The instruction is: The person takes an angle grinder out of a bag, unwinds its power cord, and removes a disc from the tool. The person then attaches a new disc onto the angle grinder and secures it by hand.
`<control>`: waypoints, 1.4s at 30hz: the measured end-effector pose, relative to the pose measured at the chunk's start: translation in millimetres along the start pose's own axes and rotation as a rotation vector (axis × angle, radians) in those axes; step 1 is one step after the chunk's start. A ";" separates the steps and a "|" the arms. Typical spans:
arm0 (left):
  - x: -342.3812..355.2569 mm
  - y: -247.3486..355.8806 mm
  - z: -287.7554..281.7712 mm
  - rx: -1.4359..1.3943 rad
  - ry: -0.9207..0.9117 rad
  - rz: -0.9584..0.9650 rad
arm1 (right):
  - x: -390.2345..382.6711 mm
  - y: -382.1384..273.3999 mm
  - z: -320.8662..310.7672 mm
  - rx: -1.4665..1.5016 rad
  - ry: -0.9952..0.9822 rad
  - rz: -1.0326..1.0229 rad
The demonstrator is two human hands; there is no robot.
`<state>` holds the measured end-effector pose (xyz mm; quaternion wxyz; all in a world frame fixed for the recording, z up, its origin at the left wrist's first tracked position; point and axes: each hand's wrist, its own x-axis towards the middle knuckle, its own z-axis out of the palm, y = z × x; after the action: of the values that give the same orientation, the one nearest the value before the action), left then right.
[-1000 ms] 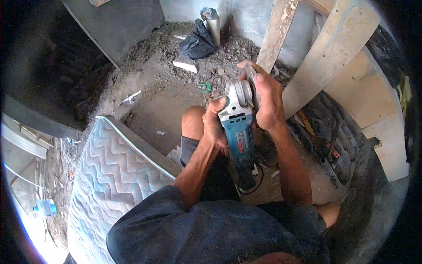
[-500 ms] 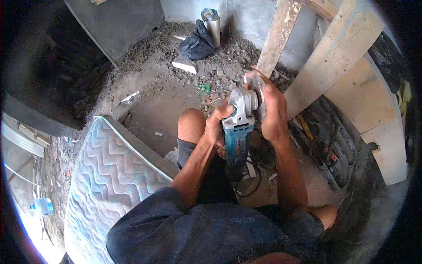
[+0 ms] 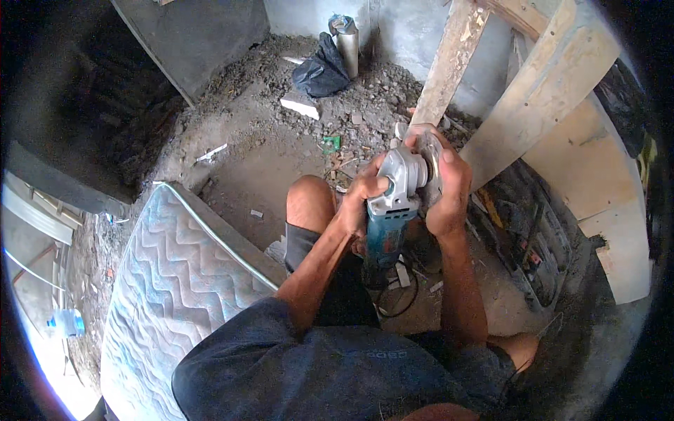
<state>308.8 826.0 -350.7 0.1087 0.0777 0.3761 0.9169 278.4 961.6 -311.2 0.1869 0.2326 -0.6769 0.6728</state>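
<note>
Both hands are on the angle grinder (image 3: pixel 395 203), held up in front of the person's chest, above the bent knee (image 3: pixel 309 200). Left hand (image 3: pixel 361 196) wraps the tool where the grey metal head meets the blue body, fingers curled tight, thumb pressing on the grey casing. Right hand (image 3: pixel 444 179) closes over the far right side of the head, fingers bent around the guard and disc area, so the disc itself is mostly hidden. Grinder points away from the person, blue body running back toward the lap, with its black cord (image 3: pixel 400 298) looping on the floor just below.

Moving outward: a pale wooden plank (image 3: pixel 449 63) leans up just beyond the grinder, and a broader plank (image 3: pixel 540 91) slants to its right, with a curved plywood panel (image 3: pixel 618 231) further right. Tools lie in a dark jumble (image 3: pixel 530 238) on the floor near the right forearm; what they are, I cannot tell.

To the left, a quilted mattress (image 3: pixel 168 281) stands on edge beside the person's leg. Far across the dirt floor (image 3: pixel 246 161) sits rubble (image 3: pixel 365 112), a white brick fragment (image 3: pixel 300 107), a black bag (image 3: pixel 319 70) and a metal flask (image 3: pixel 346 42) against the wall. A plastic bottle (image 3: pixel 67 323) lies at the far left.
</note>
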 end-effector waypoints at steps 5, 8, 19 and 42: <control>2.6 2.4 5.2 0.024 -0.002 0.009 | 4.1 -2.9 -8.1 -0.012 -0.044 0.001; 4.0 -1.3 7.8 0.010 0.032 0.017 | 5.2 -2.5 -9.3 -0.042 -0.049 0.070; 6.3 -9.3 14.0 0.015 -0.024 -0.010 | 0.9 -3.9 -21.5 -0.021 0.006 0.088; 47.9 10.1 -18.0 -0.200 0.001 0.084 | -82.2 12.9 -41.8 0.229 -0.565 0.564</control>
<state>257.1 819.2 -353.4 0.0770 0.0816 0.2790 0.9537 336.1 1008.4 -367.3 -0.2248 0.2329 -0.6595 0.6784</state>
